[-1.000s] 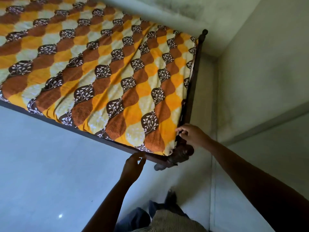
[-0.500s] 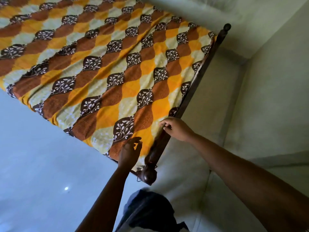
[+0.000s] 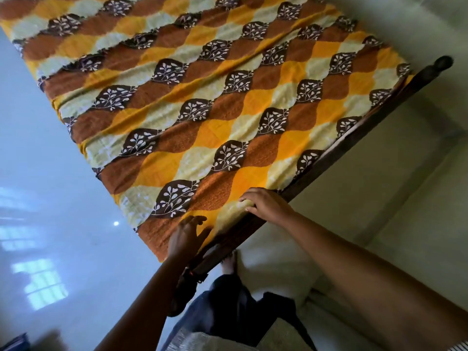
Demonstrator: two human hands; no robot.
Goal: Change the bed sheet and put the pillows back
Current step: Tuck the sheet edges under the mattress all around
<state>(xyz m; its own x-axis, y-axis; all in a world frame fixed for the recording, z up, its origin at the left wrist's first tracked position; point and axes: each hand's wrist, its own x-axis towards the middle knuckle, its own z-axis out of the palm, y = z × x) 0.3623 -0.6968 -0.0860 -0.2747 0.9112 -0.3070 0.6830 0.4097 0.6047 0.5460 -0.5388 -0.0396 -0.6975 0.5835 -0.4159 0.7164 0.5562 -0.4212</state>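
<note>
A bed sheet (image 3: 202, 102) patterned in orange, brown, cream and dark leaf shapes covers the whole mattress. A dark wooden bed rail (image 3: 354, 138) runs along its right edge, ending in a knob at the far post. My right hand (image 3: 268, 203) lies at the sheet's edge beside the rail, fingers curled into the fabric there. My left hand (image 3: 187, 236) rests on the near corner of the sheet with fingers spread and straight. No pillows are in view.
A shiny pale floor (image 3: 50, 224) lies left of the bed. Pale walls (image 3: 405, 198) stand close on the right of the rail, leaving a narrow gap. My foot (image 3: 229, 262) and dark trouser leg stand by the near bedpost.
The view swung left around the corner. Both hands rose from the corner post onto the sheet; the right slid along the rail edge, the left came to lie flat on the corner.
</note>
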